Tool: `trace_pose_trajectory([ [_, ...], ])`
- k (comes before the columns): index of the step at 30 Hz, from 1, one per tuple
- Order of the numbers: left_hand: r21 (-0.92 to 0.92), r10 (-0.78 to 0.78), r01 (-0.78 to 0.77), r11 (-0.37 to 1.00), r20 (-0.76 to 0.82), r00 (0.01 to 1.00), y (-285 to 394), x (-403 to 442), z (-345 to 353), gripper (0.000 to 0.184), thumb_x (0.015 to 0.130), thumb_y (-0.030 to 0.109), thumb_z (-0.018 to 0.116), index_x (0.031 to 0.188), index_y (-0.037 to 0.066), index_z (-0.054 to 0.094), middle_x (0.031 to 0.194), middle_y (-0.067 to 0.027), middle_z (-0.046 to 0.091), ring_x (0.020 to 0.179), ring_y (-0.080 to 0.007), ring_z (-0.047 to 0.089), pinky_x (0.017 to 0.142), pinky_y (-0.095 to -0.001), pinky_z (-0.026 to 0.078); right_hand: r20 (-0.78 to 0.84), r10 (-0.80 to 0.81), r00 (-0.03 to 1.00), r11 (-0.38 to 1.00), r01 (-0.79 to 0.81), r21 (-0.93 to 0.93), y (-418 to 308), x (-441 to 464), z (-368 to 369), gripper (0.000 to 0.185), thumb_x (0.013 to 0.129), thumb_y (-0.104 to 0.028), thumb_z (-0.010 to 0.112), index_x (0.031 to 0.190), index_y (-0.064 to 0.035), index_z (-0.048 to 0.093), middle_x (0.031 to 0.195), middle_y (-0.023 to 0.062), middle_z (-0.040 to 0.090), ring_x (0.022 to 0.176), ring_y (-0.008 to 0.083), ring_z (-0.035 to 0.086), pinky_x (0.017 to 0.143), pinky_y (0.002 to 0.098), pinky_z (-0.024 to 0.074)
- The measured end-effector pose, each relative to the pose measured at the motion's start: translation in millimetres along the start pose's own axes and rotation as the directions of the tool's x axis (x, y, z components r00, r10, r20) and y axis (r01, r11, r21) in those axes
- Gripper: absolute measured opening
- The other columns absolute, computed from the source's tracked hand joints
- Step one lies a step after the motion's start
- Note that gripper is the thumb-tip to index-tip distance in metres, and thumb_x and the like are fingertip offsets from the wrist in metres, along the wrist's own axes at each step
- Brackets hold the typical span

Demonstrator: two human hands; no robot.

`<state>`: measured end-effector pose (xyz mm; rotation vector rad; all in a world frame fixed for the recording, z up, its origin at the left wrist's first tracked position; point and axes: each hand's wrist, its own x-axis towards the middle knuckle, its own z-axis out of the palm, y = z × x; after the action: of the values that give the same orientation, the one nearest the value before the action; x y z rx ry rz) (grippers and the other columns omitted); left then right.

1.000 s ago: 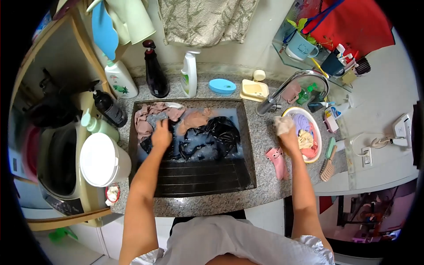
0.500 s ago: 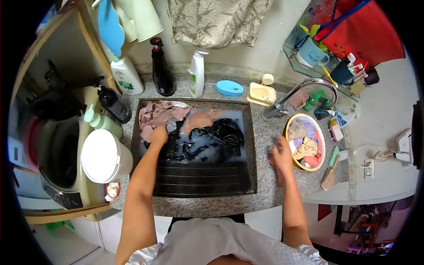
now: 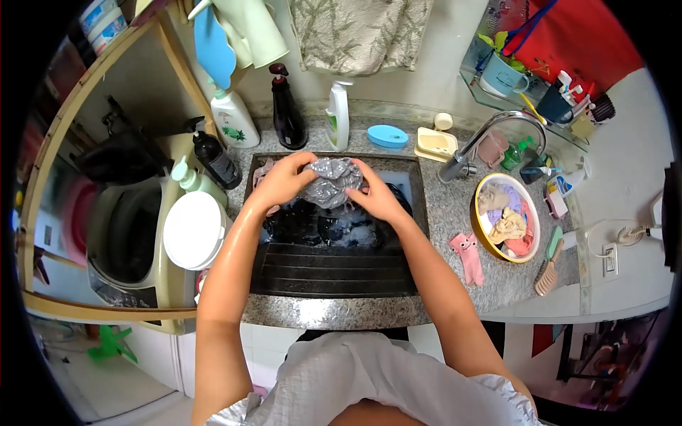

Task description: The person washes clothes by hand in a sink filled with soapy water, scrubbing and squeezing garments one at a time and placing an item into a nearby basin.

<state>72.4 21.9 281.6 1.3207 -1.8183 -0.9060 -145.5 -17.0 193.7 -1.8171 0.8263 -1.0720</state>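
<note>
Over the sink [image 3: 330,273], the fingers of the left hand [image 3: 284,183] and right hand [image 3: 375,197] pinched the grey cloth [image 3: 331,184] from either side, blocking part of the view of the black clothes [image 3: 298,224] below. On the desk [image 3: 334,311], the tap [image 3: 490,129] rose by the sink's far right corner, with the basin [image 3: 480,221], sock [image 3: 469,261] and brush [image 3: 548,273] farther right. A bucket [image 3: 193,231] crowded the left side, and a dark bottle [image 3: 286,113], spray bottle [image 3: 339,117] and blue dish [image 3: 387,136] lined the far edge.
</note>
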Motion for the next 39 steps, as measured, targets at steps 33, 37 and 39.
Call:
trace_pose_trajectory([
  [33, -0.099, 0.028, -0.033, 0.995, -0.051, 0.998, -72.3, 9.4, 115.9, 0.058, 0.063, 0.004, 0.069, 0.118, 0.006, 0.049, 0.109, -0.0133, 0.053, 0.097, -0.0252, 0.053, 0.087, -0.0303, 0.039, 0.033, 0.261, 0.965, 0.901, -0.256, 0.35, -37.5, -5.4, -52.2, 0.016, 0.09, -0.02, 0.052, 0.098, -0.0057, 0.053, 0.08, -0.0037, 0.052, 0.071, 0.0037, 0.044, 0.062, 0.0192, 0.0352],
  [37, -0.357, -0.153, 0.184, 0.916, 0.112, 0.982, -63.8, 1.6, 102.0, 0.029, 0.068, 0.007, 0.072, 0.093, 0.002, 0.056, 0.082, -0.0019, 0.057, 0.082, -0.0112, 0.052, 0.075, -0.0248, 0.041, -0.115, 0.432, 0.894, 0.807, -0.327, 0.492, -29.8, -15.3, -71.7, 0.013, 0.091, -0.02, 0.048, 0.09, -0.0078, 0.05, 0.083, -0.002, 0.053, 0.078, 0.0072, 0.05, 0.07, 0.0225, 0.0401],
  [39, -0.415, -0.218, 0.25, 0.875, 0.123, 0.968, -60.9, -5.2, 89.5, 0.023, 0.072, 0.011, 0.072, 0.082, 0.004, 0.052, 0.073, 0.0031, 0.052, 0.07, -0.0054, 0.046, 0.064, -0.0201, 0.038, -0.166, 0.433, 0.886, 0.766, -0.264, 0.586, -31.6, -22.8, -73.9, 0.012, 0.091, -0.02, 0.048, 0.09, -0.0084, 0.05, 0.084, -0.0015, 0.054, 0.078, 0.0081, 0.052, 0.07, 0.0237, 0.0415],
])
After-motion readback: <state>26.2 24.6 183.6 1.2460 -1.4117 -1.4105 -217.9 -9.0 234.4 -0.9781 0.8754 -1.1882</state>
